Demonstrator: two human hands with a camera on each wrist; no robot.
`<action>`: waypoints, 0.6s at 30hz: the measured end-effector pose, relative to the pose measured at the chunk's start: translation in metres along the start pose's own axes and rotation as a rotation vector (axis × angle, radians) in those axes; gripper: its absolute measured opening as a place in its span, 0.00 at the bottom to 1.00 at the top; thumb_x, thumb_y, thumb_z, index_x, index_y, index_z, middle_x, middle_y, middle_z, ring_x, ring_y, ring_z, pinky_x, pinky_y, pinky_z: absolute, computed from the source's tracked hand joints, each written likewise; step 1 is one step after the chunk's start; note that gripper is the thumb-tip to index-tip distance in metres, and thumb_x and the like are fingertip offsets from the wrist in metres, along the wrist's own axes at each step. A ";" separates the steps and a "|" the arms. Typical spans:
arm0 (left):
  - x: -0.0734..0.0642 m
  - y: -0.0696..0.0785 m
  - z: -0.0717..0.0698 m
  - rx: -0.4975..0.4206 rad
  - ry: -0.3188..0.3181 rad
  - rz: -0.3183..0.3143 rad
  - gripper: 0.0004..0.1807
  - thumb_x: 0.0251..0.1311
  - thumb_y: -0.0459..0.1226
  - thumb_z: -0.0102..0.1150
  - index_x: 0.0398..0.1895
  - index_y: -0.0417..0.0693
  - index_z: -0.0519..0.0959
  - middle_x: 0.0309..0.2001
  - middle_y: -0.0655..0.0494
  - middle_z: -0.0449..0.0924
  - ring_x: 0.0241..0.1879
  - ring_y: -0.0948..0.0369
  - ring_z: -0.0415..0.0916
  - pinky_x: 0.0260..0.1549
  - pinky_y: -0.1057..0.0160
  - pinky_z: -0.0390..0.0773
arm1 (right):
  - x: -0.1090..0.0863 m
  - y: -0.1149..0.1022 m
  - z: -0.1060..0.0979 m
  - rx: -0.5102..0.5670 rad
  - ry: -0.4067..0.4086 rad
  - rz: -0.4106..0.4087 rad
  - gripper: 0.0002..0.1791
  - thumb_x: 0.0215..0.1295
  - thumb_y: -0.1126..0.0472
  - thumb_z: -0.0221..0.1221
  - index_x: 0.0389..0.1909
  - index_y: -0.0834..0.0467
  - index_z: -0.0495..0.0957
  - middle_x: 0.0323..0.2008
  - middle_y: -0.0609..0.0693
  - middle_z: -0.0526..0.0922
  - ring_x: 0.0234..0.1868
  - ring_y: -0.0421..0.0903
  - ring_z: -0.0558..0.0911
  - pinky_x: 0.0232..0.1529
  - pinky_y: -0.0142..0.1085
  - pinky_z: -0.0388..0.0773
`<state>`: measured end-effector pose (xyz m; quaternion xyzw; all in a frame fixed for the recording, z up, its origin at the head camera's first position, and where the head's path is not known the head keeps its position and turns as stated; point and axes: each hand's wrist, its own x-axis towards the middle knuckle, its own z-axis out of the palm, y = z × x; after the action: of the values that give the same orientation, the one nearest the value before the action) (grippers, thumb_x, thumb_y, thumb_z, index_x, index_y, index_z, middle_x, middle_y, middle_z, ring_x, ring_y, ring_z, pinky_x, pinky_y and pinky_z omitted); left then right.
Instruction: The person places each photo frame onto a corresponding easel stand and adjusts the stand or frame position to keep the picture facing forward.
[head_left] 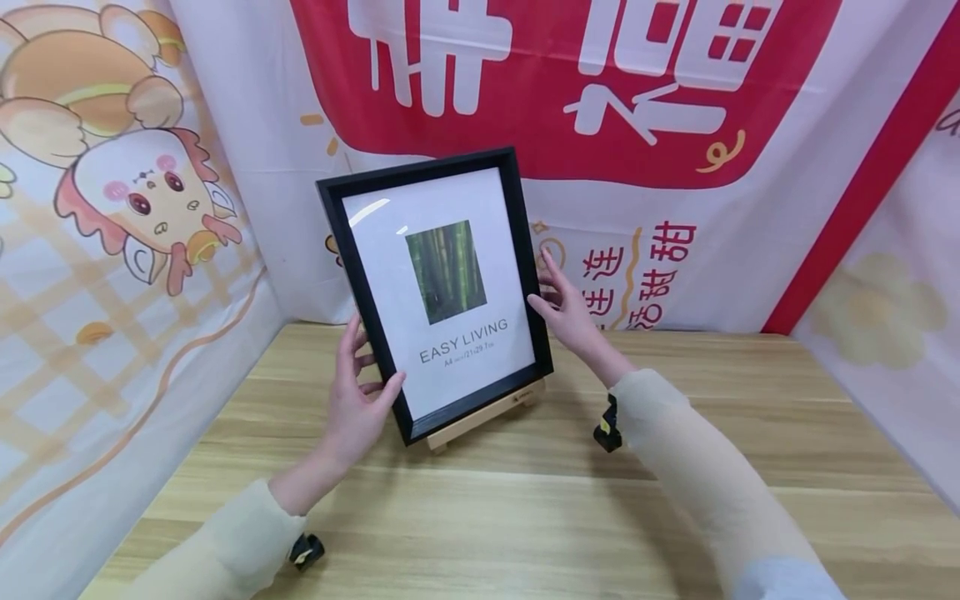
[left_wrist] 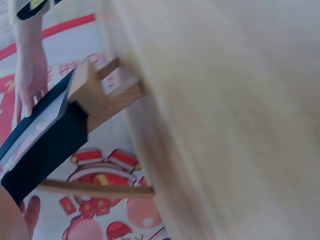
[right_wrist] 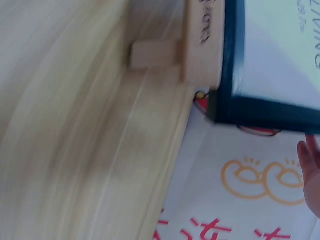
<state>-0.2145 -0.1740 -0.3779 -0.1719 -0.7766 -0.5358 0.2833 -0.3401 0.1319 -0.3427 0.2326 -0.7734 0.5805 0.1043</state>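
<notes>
The left hand (head_left: 356,407) pinches the picture frame (head_left: 450,287) by its left side; the right hand (head_left: 568,312), loosely spread, meets its right. Uneven pressure could tip it off the easel (head_left: 487,414) beneath.

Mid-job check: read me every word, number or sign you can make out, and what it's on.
"EASY LIVING": framed print.
"A4" and "21x29.7": same print, smaller; the bit between is too small to read.
"福", large, white, sideways: backdrop.
"连连" and "甜甜", red: lower on the backdrop.
Easel ledge: a mark, too small and blurred to read.
Other backdrop characters: cut off or partly hidden.
</notes>
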 end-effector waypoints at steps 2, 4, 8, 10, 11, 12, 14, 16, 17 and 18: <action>-0.007 -0.001 0.001 0.012 -0.021 -0.027 0.56 0.56 0.25 0.65 0.77 0.63 0.40 0.67 0.46 0.59 0.53 0.51 0.70 0.40 0.56 0.82 | -0.006 0.004 -0.007 -0.007 -0.019 0.022 0.42 0.70 0.66 0.55 0.78 0.49 0.45 0.63 0.63 0.68 0.59 0.60 0.74 0.61 0.47 0.71; -0.017 -0.001 0.002 0.009 -0.039 -0.064 0.59 0.54 0.24 0.67 0.77 0.62 0.37 0.69 0.45 0.56 0.56 0.49 0.68 0.44 0.50 0.80 | -0.012 0.009 -0.014 -0.012 -0.048 0.028 0.43 0.69 0.66 0.57 0.78 0.49 0.44 0.63 0.64 0.68 0.58 0.60 0.74 0.61 0.47 0.72; -0.035 -0.003 0.007 -0.011 -0.077 -0.155 0.64 0.50 0.22 0.68 0.77 0.63 0.34 0.70 0.41 0.53 0.59 0.46 0.65 0.48 0.45 0.77 | -0.027 0.017 -0.022 -0.017 -0.121 0.055 0.47 0.67 0.69 0.59 0.78 0.49 0.42 0.64 0.65 0.68 0.57 0.62 0.75 0.58 0.46 0.74; -0.042 -0.004 0.010 -0.003 -0.094 -0.189 0.65 0.48 0.22 0.69 0.77 0.62 0.33 0.70 0.40 0.52 0.59 0.44 0.65 0.50 0.45 0.77 | -0.035 0.022 -0.024 -0.008 -0.163 0.070 0.49 0.65 0.70 0.60 0.78 0.50 0.41 0.64 0.67 0.67 0.57 0.64 0.75 0.57 0.46 0.75; -0.046 -0.005 0.011 0.002 -0.102 -0.202 0.65 0.48 0.21 0.69 0.77 0.61 0.33 0.70 0.39 0.52 0.60 0.43 0.65 0.50 0.45 0.77 | -0.038 0.024 -0.024 -0.002 -0.183 0.090 0.49 0.64 0.70 0.61 0.78 0.49 0.41 0.65 0.67 0.66 0.57 0.64 0.74 0.56 0.45 0.76; -0.049 -0.005 0.013 0.009 -0.112 -0.219 0.66 0.47 0.22 0.69 0.77 0.61 0.32 0.70 0.39 0.51 0.60 0.43 0.65 0.50 0.46 0.78 | -0.041 0.026 -0.024 0.009 -0.205 0.104 0.50 0.64 0.71 0.61 0.78 0.48 0.41 0.66 0.67 0.64 0.58 0.65 0.74 0.56 0.46 0.76; -0.055 -0.006 0.016 0.019 -0.124 -0.244 0.66 0.46 0.21 0.69 0.77 0.60 0.32 0.71 0.37 0.50 0.60 0.41 0.66 0.48 0.47 0.79 | -0.047 0.032 -0.022 0.028 -0.245 0.129 0.53 0.62 0.71 0.62 0.78 0.47 0.39 0.68 0.68 0.59 0.58 0.67 0.72 0.55 0.47 0.76; -0.060 -0.007 0.019 0.006 -0.132 -0.266 0.66 0.47 0.20 0.68 0.77 0.60 0.32 0.71 0.36 0.49 0.60 0.39 0.65 0.46 0.49 0.80 | -0.052 0.037 -0.020 0.042 -0.273 0.162 0.55 0.61 0.71 0.63 0.78 0.45 0.37 0.71 0.67 0.55 0.58 0.68 0.72 0.56 0.49 0.75; -0.062 -0.007 0.020 -0.009 -0.134 -0.276 0.66 0.47 0.20 0.67 0.77 0.61 0.32 0.71 0.36 0.48 0.61 0.38 0.65 0.45 0.51 0.81 | -0.054 0.039 -0.018 0.043 -0.285 0.176 0.56 0.61 0.71 0.64 0.78 0.44 0.36 0.72 0.66 0.52 0.59 0.67 0.71 0.56 0.49 0.75; -0.063 -0.007 0.022 -0.022 -0.134 -0.286 0.65 0.48 0.19 0.67 0.77 0.62 0.32 0.72 0.36 0.47 0.61 0.38 0.65 0.44 0.52 0.81 | -0.056 0.041 -0.017 0.047 -0.298 0.184 0.57 0.60 0.71 0.64 0.78 0.44 0.35 0.73 0.65 0.49 0.60 0.68 0.70 0.57 0.50 0.75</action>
<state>-0.1750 -0.1539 -0.4288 -0.0980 -0.8045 -0.5664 0.1497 -0.3131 0.1702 -0.3964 0.2466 -0.7846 0.5645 -0.0705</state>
